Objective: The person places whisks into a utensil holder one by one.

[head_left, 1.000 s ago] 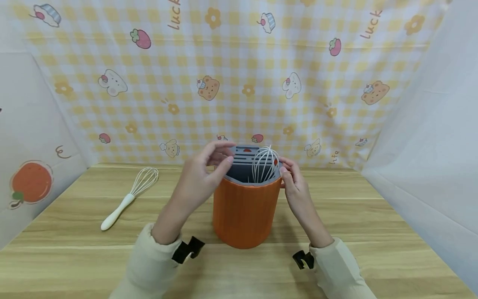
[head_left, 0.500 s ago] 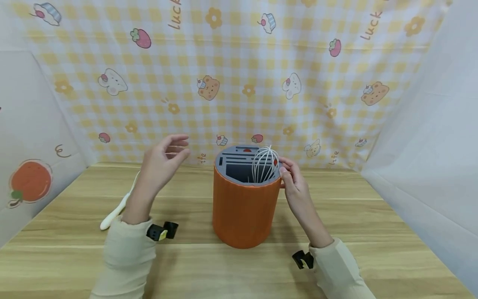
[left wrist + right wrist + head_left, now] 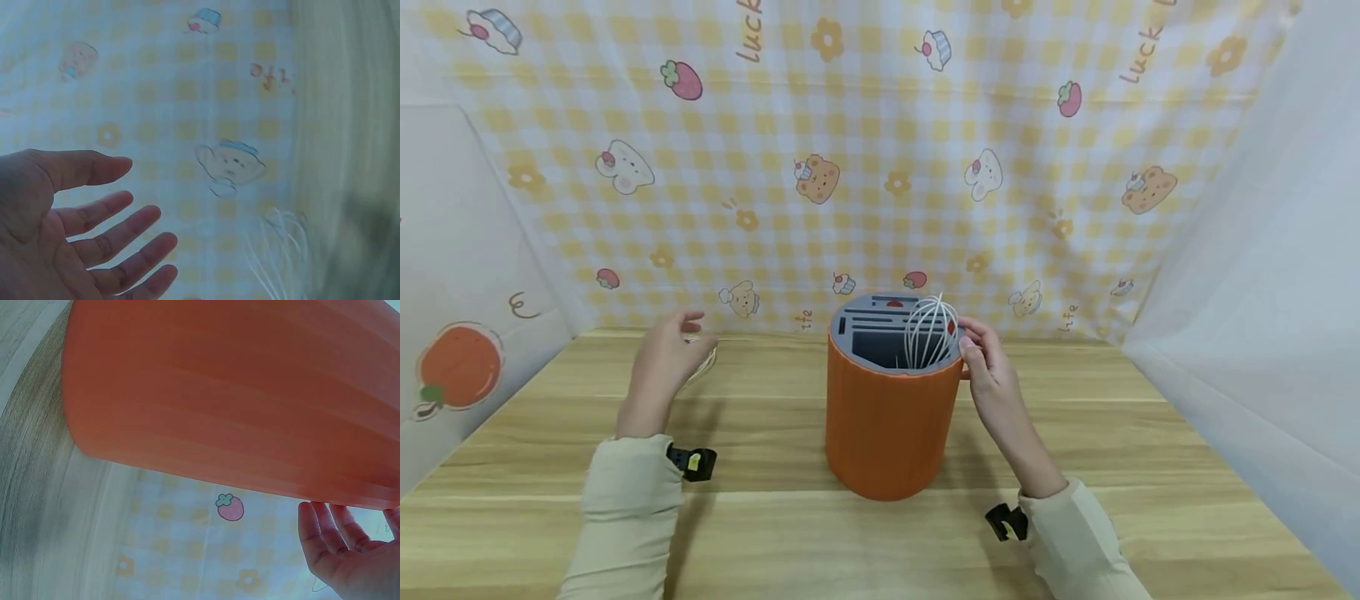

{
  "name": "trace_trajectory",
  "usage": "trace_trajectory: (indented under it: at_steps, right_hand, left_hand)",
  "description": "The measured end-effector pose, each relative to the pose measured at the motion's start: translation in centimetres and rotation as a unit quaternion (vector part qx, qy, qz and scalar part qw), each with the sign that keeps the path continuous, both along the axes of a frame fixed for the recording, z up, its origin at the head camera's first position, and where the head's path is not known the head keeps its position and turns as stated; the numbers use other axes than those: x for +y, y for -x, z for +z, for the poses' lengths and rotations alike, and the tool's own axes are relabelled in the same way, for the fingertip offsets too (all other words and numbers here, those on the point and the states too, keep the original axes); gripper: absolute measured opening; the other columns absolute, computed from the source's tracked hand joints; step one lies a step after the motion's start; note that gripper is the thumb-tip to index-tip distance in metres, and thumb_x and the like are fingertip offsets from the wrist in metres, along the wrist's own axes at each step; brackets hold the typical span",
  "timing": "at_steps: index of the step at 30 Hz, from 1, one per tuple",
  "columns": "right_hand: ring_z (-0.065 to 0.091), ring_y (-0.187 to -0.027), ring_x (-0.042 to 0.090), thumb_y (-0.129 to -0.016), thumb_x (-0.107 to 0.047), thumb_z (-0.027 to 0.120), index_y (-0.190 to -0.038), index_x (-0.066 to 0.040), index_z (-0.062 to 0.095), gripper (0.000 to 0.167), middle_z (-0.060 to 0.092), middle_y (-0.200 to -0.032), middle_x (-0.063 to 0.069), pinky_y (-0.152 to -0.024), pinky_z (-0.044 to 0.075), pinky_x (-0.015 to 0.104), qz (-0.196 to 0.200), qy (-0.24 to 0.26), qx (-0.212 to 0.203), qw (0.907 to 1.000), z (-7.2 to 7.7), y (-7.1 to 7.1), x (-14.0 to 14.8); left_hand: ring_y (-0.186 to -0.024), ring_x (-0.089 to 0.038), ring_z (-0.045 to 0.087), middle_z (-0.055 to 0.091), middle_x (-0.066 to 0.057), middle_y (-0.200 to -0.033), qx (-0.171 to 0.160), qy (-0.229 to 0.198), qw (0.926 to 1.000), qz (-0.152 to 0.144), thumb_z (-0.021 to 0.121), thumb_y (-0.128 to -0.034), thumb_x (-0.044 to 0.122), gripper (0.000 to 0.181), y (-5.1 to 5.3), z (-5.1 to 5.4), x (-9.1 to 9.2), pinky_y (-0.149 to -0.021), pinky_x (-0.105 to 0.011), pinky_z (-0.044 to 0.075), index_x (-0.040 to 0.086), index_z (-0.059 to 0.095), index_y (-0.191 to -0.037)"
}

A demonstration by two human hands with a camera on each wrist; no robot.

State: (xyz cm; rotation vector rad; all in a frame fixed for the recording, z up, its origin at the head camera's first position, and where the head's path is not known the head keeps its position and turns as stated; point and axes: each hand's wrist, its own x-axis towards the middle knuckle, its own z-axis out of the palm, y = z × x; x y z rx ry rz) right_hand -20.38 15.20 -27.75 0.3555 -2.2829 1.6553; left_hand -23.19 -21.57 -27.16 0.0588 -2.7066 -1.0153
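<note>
An orange utensil holder (image 3: 887, 425) stands upright on the wooden table, its grey slotted top (image 3: 868, 325) facing up. The wire head of one whisk (image 3: 932, 333) rises from its large compartment. My right hand (image 3: 996, 371) holds the holder's right rim, thumb and fingers against it; in the right wrist view, fingertips (image 3: 315, 515) touch its side. Over a second whisk at the left hovers my left hand (image 3: 662, 367), fingers loosely spread and holding nothing. Only that whisk's wires (image 3: 706, 365) show; its handle is hidden. The left wrist view has these wires (image 3: 284, 250) apart from the fingers.
A yellow-checked cloth (image 3: 880, 150) with cartoon prints hangs behind the wooden table (image 3: 775, 533). White sheets (image 3: 1255, 275) close off both sides. A small black wrist mount (image 3: 696, 464) sits at each cuff.
My left hand has left the utensil holder's top and moved left and down over the second whisk, covering much of it. The right hand has stayed on the rim.
</note>
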Motion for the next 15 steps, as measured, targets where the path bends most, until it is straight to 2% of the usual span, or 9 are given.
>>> trace_trajectory:
  at_steps: [7, 15]
  right_hand:
    - [0.053, -0.096, 0.011, -0.1, -0.024, 0.037, -0.133, -0.014, 0.043, 0.035, 0.052, -0.13, 0.008, -0.076, 0.049, 0.024, 0.001, 0.005, 0.003, 1.0, 0.0, 0.0, -0.1]
    - [0.053, -0.097, 0.013, -0.1, -0.025, 0.037, -0.133, -0.014, 0.043, 0.035, 0.052, -0.13, 0.008, -0.078, 0.049, 0.025, 0.006, 0.001, 0.0, 1.0, 0.1, -0.1, -0.3]
  left_hand:
    - [-0.117, -0.053, 0.04, 0.039, -0.037, -0.133, -0.082, 0.007, 0.9964, 0.02, 0.046, -0.0923, 0.028, 0.066, 0.7, -2.2, -2.8, -0.093, -0.061, 0.036, -0.01, 0.024, -0.141]
    - [-0.117, -0.054, 0.038, 0.035, -0.04, -0.132, -0.123, 0.005, 0.992, 0.029, 0.049, -0.0904, 0.025, 0.069, 0.5, -3.8, -4.5, -0.093, -0.061, 0.037, -0.014, 0.02, -0.14]
